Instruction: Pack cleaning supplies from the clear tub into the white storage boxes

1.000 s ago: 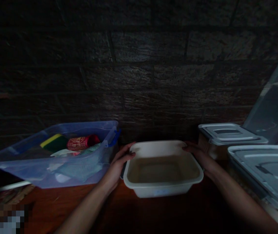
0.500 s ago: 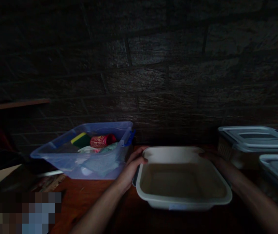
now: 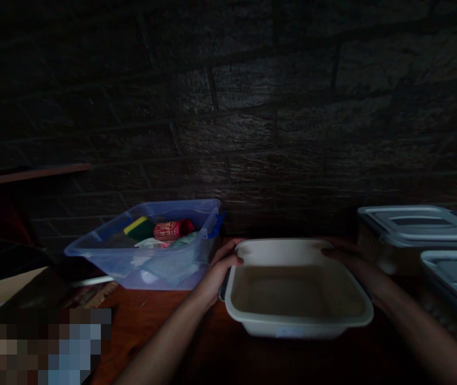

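Standing on a reddish-brown wooden counter (image 3: pixel 140 326) before a dark brick wall (image 3: pixel 252 107), a shallow cream plastic basin (image 3: pixel 296 291) sits near the back edge. The left hand (image 3: pixel 218 270) grips its left rim, fingers curled over the edge; the right hand (image 3: pixel 352 262) holds the right rim, fingers closed on it. Toward the counter's left end rests a translucent blue plastic tub (image 3: pixel 152 248) of sponges and cloths. Two grey lidded plastic containers (image 3: pixel 417 230) stand at the right end. The room is dim.

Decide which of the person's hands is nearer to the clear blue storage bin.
Left. The left hand grips the white tub's left rim, beside the blue bin; the right hand holds the tub's far side.
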Demonstrator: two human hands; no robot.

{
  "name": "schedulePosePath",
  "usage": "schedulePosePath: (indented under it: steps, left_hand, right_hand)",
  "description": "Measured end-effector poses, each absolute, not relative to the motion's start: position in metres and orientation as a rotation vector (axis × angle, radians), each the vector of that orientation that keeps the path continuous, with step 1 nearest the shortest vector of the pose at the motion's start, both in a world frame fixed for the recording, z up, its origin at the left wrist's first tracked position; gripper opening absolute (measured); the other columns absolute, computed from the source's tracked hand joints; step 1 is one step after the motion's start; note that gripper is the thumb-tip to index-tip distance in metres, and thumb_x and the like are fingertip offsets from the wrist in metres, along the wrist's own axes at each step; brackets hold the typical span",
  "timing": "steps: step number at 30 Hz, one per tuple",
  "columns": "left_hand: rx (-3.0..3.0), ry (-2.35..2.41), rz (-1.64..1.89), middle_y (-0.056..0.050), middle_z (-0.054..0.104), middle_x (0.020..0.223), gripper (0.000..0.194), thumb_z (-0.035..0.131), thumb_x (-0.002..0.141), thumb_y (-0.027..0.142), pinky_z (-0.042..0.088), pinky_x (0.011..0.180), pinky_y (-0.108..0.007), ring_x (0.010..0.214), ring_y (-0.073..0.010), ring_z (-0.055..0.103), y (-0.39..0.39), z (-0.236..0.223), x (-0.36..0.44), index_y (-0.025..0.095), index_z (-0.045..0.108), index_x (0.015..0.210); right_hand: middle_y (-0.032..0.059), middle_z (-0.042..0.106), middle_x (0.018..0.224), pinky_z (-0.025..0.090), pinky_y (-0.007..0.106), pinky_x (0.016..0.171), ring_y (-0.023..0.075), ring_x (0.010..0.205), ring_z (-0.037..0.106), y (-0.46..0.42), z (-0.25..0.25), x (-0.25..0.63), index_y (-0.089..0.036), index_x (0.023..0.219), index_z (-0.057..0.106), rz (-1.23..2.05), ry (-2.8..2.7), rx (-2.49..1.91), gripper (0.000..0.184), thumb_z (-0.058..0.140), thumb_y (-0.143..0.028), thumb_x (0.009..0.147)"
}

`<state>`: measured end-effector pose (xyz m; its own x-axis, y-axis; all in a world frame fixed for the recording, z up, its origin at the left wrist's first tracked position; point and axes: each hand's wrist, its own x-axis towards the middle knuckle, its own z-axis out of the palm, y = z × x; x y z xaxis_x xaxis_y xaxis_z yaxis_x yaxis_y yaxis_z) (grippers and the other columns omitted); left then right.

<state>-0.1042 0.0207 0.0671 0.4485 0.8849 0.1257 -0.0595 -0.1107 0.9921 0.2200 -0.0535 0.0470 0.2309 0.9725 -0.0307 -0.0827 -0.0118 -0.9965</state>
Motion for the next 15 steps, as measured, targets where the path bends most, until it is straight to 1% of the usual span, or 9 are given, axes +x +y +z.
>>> schedulePosePath:
  steps: [5,8,10,12,13,15]
  left_hand:
    - [1.500,0.833,0.979,-0.006,0.072,0.117,0.049,0.058,0.079,0.025,0.049,0.088,-0.036,0.106,-0.0270,0.065,0.026,0.068,-0.108,0.019,0.065,0.128]
    - [1.569,0.872,1.077,-0.009,0.072,0.124,0.044,0.060,0.084,0.026,0.047,0.101,-0.039,0.118,-0.0285,0.065,0.025,0.076,-0.109,0.019,0.067,0.126]
    - [1.659,0.859,1.126,-0.010,0.071,0.129,0.039,0.061,0.087,0.026,0.044,0.107,-0.039,0.124,-0.0284,0.064,0.018,0.088,-0.110,0.019,0.069,0.125]
    - [1.789,0.840,1.105,-0.010,0.072,0.130,0.036,0.060,0.091,0.026,0.046,0.105,-0.038,0.122,-0.0271,0.066,0.006,0.106,-0.112,0.020,0.070,0.125]
    - [1.866,0.835,1.081,-0.009,0.074,0.126,0.034,0.059,0.093,0.026,0.048,0.102,-0.037,0.118,-0.0262,0.067,0.000,0.117,-0.114,0.021,0.071,0.124]
    - [2.029,0.845,1.060,-0.007,0.078,0.114,0.029,0.057,0.095,0.026,0.051,0.095,-0.034,0.107,-0.0242,0.071,-0.008,0.142,-0.123,0.021,0.074,0.117]
  right_hand:
    - [0.0070,0.077,0.124,0.057,0.042,0.090,0.0307,0.110,0.073,-0.056,0.054,0.220,-0.027,0.132,0.071,1.055,-1.068,-1.239,0.051,0.075,-0.045,0.085]
    - [0.0072,0.077,0.124,0.053,0.043,0.100,0.0305,0.117,0.070,-0.055,0.057,0.226,-0.026,0.125,0.075,0.878,-1.091,-1.268,0.044,0.073,-0.046,0.086]
    - [0.0073,0.078,0.121,0.052,0.044,0.103,0.0307,0.117,0.070,-0.054,0.061,0.229,-0.025,0.117,0.078,0.756,-1.101,-1.263,0.037,0.071,-0.046,0.087]
    - [0.0073,0.079,0.119,0.054,0.044,0.102,0.0314,0.116,0.070,-0.054,0.068,0.229,-0.025,0.111,0.080,0.655,-1.147,-1.279,0.033,0.068,-0.046,0.088]
    - [0.0071,0.079,0.119,0.055,0.045,0.100,0.0320,0.115,0.071,-0.055,0.073,0.228,-0.025,0.109,0.081,0.614,-1.183,-1.299,0.033,0.067,-0.047,0.089]
    - [0.0066,0.079,0.117,0.057,0.047,0.095,0.0336,0.111,0.072,-0.058,0.087,0.221,-0.027,0.110,0.081,0.553,-1.252,-1.341,0.032,0.068,-0.048,0.088]
